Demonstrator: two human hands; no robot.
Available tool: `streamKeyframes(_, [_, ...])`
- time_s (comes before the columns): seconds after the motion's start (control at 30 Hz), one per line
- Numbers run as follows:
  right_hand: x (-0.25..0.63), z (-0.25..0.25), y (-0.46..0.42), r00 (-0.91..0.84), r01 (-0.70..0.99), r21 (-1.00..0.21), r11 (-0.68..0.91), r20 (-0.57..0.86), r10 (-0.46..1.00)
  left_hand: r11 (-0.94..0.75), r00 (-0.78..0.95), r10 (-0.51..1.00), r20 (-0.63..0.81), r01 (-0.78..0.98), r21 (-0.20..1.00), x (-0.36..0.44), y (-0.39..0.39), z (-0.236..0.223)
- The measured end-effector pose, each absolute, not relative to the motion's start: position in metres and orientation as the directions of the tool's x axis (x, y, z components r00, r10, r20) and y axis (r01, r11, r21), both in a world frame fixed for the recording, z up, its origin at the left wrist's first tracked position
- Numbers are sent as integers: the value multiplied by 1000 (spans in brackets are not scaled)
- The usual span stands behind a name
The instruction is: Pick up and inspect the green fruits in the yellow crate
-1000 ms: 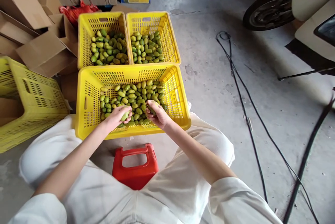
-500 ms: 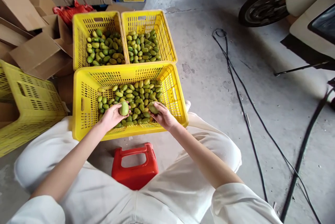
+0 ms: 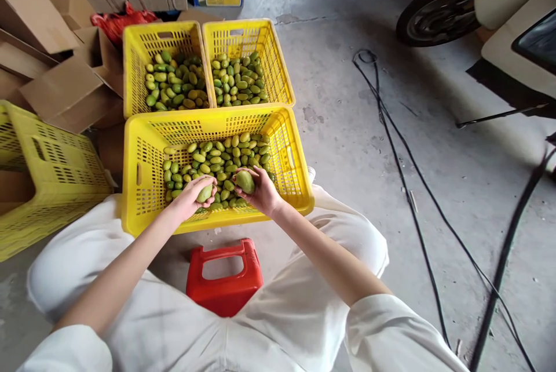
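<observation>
In the head view, my left hand [image 3: 188,199] is curled around a green mango [image 3: 204,193], its thumb side uppermost. Another green mango [image 3: 245,182] rests in my right hand [image 3: 264,193], with the fingers wrapped behind it and the palm turned inward. Both hands are just above the near part of a yellow plastic crate [image 3: 217,223], a small gap apart. Inside that crate lies a layer of loose green and yellowish mangoes [image 3: 217,157], partly covered by my hands.
Two more yellow crates, the left one [image 3: 131,70] and the right one [image 3: 282,70], hold mangoes behind. A red plastic stool [image 3: 221,296] is between my legs. Cardboard boxes [image 3: 65,91] and a yellow crate [image 3: 61,178] stand left. Black cables [image 3: 403,175] and a vehicle wheel [image 3: 438,10] are right.
My right hand has moved slightly left with its mango, turning it more into view. My left hand has rolled over its mango, which now sits lower in the fingers.
</observation>
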State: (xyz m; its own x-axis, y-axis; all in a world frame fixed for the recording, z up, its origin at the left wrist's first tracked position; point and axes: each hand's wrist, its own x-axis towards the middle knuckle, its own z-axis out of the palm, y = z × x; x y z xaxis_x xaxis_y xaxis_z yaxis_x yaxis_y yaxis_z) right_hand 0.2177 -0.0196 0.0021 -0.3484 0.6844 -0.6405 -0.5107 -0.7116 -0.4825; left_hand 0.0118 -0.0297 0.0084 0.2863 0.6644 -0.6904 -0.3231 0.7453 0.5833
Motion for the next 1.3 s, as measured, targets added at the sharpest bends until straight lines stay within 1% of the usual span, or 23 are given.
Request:
streamKeyframes(0.07, [212, 1, -17, -359, -556, -439, -706, -639, 681, 767, 287, 630, -721, -370, 523, 11, -28, 10])
streamKeyframes(0.13, [208, 1, -17, -379, -563, -435, -703, -620, 687, 776, 288, 610, -738, -406, 483, 11, -27, 12])
streamKeyframes(0.17, [207, 2, -18, -385, -558, -439, -704, -614, 689, 774, 283, 611, -740, -411, 482, 11, -28, 13])
streamKeyframes(0.27, [207, 2, -20, -335, -574, -456, -680, -626, 704, 756, 276, 644, -714, -375, 537, 13, -31, 14])
streamKeyframes(0.4, [215, 1, -20, -243, -589, -512, -625, -626, 741, 702, 328, 712, -621, -322, 636, 13, -35, 14])
streamKeyframes(0.5, [222, -1, -20, -239, -542, -558, -628, -614, 753, 682, 384, 730, -566, -348, 643, 11, -34, 16])
streamKeyframes(0.57, [225, -3, -21, -228, -518, -561, -645, -637, 737, 686, 392, 725, -566, -341, 642, 10, -33, 17])
streamKeyframes(0.7, [230, -9, -26, -217, -491, -517, -701, -707, 673, 676, 317, 736, -598, -313, 667, 13, -34, 17])
streamKeyframes(0.8, [236, -15, -29, -212, -468, -524, -712, -715, 666, 655, 297, 755, -585, -303, 692, 14, -35, 14])
streamKeyframes(0.87, [241, -18, -29, -209, -461, -532, -711, -713, 669, 660, 291, 751, -592, -309, 685, 14, -34, 12])
streamKeyframes(0.93, [244, -19, -27, -210, -485, -521, -702, -710, 672, 675, 266, 737, -621, -346, 652, 14, -32, 11])
streamKeyframes(1.03, [247, -17, -24, -214, -560, -498, -662, -686, 696, 676, 199, 710, -676, -463, 573, 14, -27, 13])
streamKeyframes(1.1, [247, -14, -24, -229, -579, -494, -649, -665, 711, 670, 169, 689, -705, -519, 531, 15, -24, 14])
streamKeyframes(1.17, [245, -10, -25, -229, -566, -511, -647, -656, 719, 660, 162, 697, -699, -526, 537, 15, -24, 14])
streamKeyframes(1.23, [242, -7, -26, -212, -560, -516, -648, -667, 714, 643, 188, 732, -655, -510, 571, 15, -25, 12])
streamKeyframes(1.3, [239, -5, -26, -217, -584, -485, -651, -680, 700, 625, 221, 759, -613, -513, 589, 14, -28, 10])
